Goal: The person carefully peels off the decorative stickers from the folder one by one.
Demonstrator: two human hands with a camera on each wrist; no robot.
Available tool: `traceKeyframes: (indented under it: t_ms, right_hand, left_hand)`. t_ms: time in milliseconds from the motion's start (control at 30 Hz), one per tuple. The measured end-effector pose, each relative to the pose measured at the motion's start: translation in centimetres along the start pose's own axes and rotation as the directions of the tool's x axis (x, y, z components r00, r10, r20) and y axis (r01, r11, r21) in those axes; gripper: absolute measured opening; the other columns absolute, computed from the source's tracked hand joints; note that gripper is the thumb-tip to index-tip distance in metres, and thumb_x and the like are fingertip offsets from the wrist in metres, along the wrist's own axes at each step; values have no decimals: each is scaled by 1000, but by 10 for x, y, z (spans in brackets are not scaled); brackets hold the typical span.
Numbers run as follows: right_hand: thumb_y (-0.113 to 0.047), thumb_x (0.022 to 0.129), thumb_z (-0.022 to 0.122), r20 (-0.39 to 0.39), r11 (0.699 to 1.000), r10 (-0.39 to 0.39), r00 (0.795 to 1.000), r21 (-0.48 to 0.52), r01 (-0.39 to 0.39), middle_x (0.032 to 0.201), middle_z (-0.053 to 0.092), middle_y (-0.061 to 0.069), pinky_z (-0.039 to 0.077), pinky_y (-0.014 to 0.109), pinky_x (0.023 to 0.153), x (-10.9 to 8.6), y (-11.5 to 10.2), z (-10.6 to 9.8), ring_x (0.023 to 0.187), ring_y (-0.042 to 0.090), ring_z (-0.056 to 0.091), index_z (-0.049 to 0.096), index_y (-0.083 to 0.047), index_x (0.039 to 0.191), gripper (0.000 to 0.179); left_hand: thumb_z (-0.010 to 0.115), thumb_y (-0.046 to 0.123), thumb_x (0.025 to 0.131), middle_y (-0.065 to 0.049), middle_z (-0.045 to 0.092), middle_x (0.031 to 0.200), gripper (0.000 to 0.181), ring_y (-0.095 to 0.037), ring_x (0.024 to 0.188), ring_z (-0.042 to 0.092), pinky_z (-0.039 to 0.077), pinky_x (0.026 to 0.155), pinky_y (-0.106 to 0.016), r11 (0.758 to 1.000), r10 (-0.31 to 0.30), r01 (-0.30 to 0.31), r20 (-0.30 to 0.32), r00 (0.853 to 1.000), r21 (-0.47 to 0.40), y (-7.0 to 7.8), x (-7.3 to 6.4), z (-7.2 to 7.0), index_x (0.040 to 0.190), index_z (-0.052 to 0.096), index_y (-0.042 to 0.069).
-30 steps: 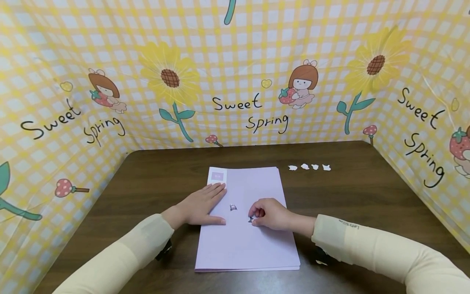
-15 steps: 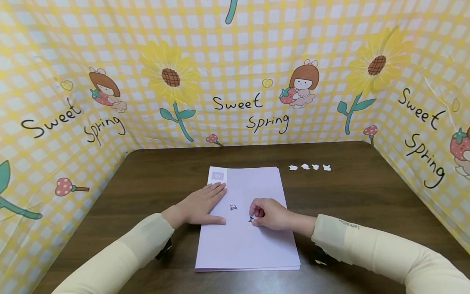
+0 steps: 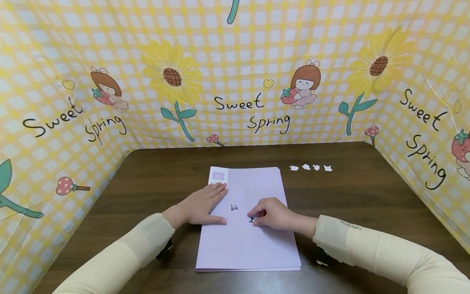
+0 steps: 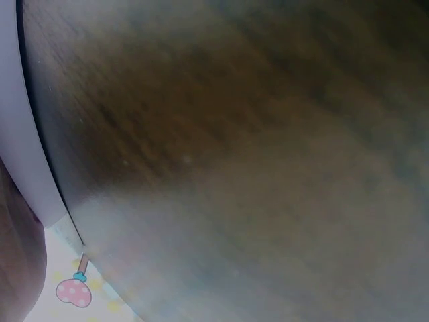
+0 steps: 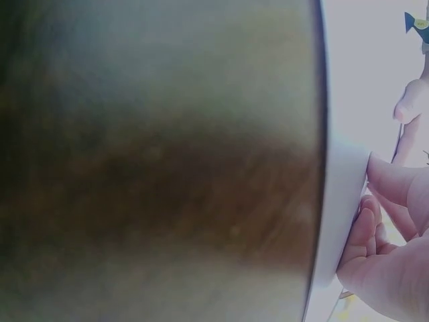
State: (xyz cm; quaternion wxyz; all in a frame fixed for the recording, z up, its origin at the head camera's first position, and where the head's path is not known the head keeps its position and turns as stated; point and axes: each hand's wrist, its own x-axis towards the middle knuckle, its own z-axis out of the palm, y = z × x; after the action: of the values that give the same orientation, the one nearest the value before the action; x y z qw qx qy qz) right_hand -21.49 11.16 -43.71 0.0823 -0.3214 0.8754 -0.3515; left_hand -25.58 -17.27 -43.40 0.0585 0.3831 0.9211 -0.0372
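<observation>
A light purple paper folder (image 3: 249, 249) lies on the brown table, a small white label (image 3: 218, 176) with a purple square at its top left corner. My left hand (image 3: 203, 206) rests flat on the folder's left side, fingers straight and thumb pointing right. Right of that thumb, a small black-and-white sticker (image 3: 234, 207) sits on the folder. With curled thumb and index finger, my right hand (image 3: 273, 214) pinches a second dark-and-white sticker (image 3: 251, 219) at the folder's surface, partly covering it. Part of the right hand also shows at the right wrist view's edge.
Several small white cutouts (image 3: 306, 167) lie in a row on the table (image 3: 341, 196), beyond the folder's top right corner. A yellow checked cloth (image 3: 235, 73) with flowers and lettering stands around the table's back and sides.
My right index finger has straightened slightly and reaches a little further left above the sticker. The left hand stays in place on the folder.
</observation>
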Motion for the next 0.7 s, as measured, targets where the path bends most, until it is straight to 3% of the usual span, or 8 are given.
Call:
traceKeyframes:
  t_ms: [300,700]
  right_hand:
    - [-6,79,81,-19,999,0,1000,43,1,70,54,-8,44,24,64,0,1,1,69,8,49,73,-10,86,11]
    - [-5,78,81,-20,999,4,1000,40,-3,71,53,-7,43,23,64,1,0,0,68,7,48,72,-8,86,12]
  left_hand:
    - [32,84,81,-7,13,161,106,-22,147,8,11,116,-38,1000,17,-17,-9,1000,-18,1,-1,-1,156,20,9]
    - [30,84,82,-8,15,161,106,-23,147,9,12,116,-38,999,30,-31,-26,999,-18,0,-1,0,155,22,8]
